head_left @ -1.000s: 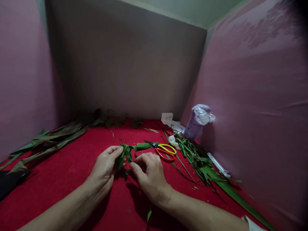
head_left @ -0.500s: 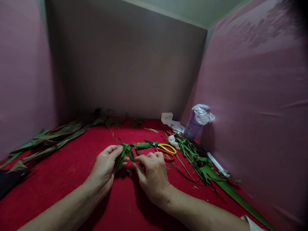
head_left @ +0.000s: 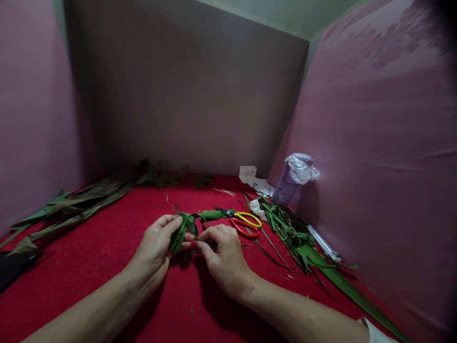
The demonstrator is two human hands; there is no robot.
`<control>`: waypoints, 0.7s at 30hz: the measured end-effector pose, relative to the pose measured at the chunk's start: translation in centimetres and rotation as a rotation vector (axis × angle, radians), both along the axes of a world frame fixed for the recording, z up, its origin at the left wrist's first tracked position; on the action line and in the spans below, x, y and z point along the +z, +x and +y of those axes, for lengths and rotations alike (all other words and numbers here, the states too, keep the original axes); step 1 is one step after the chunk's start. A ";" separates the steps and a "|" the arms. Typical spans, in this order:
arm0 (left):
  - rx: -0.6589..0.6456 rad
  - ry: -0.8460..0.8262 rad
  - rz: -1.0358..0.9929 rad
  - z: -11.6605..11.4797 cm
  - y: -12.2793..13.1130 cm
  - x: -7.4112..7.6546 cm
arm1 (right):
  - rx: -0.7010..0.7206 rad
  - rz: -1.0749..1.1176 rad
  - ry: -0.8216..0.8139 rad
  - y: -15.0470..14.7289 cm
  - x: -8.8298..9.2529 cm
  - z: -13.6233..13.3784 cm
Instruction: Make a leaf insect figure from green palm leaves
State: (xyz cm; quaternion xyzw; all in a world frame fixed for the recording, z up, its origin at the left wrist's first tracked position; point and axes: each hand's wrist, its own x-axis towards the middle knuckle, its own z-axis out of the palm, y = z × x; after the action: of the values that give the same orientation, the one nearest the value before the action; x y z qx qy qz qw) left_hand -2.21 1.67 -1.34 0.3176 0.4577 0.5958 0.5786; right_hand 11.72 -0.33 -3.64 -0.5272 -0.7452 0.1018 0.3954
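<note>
A bundle of folded green leaf strips [head_left: 181, 231] is pinched between the thumb and fingers of my left hand [head_left: 157, 243]. A thin loop sticks up from its top. My right hand [head_left: 226, 259] is closed, thumb against index finger, on the narrow end of a leaf strip [head_left: 193, 228] hanging from the bundle's right side. Just beyond my right hand lie scissors [head_left: 246, 224] with one yellow and one red handle, their blades resting over a flat piece of green leaf [head_left: 212, 215]. Small dark scraps under the bundle are hard to make out.
Cut green strips [head_left: 289, 233] heap on the right, beside a crumpled tissue [head_left: 257, 208] and a white tube-like object [head_left: 324, 244]. Behind stands a purple container [head_left: 285, 186] topped with clear plastic. Long dried leaves [head_left: 82, 205] lie left, near a dark flat object [head_left: 16, 267]. Walls enclose the red cloth.
My right fingers have shifted slightly and draw closer together at the leaf strip's tip. My left hand and the bundle stay almost in place.
</note>
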 end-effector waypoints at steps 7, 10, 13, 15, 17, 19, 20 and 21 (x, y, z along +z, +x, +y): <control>-0.027 0.009 -0.023 -0.1 -0.1 0.0 | 0.019 0.006 -0.015 0.0 -0.1 0.0; -0.028 -0.002 -0.011 -0.1 -0.1 0.1 | 0.029 0.034 -0.036 -0.1 -0.2 0.0; -0.027 -0.004 0.005 -0.1 -0.1 0.1 | 0.046 0.077 -0.054 -0.2 -0.4 0.0; -0.024 0.001 0.008 0.0 -0.1 0.1 | 0.058 0.112 -0.067 -0.2 -0.6 0.1; -0.019 0.005 0.006 -0.1 0.0 0.2 | 0.059 0.139 -0.078 -0.2 -0.8 0.2; -0.009 0.000 0.003 -0.2 0.1 0.3 | 0.057 0.148 -0.082 -0.2 -1.0 0.3; -0.004 -0.002 0.004 -0.3 0.1 0.3 | 0.063 0.145 -0.082 -0.2 -1.1 0.4; 0.000 -0.004 0.006 -0.3 0.1 0.4 | 0.074 0.140 -0.082 -0.2 -1.2 0.4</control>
State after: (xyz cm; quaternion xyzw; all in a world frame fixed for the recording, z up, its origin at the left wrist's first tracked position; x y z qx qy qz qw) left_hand -2.07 1.36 -0.98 0.3180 0.4606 0.5938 0.5780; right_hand 11.54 0.07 -4.85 -0.5068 -0.7299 0.1832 0.4204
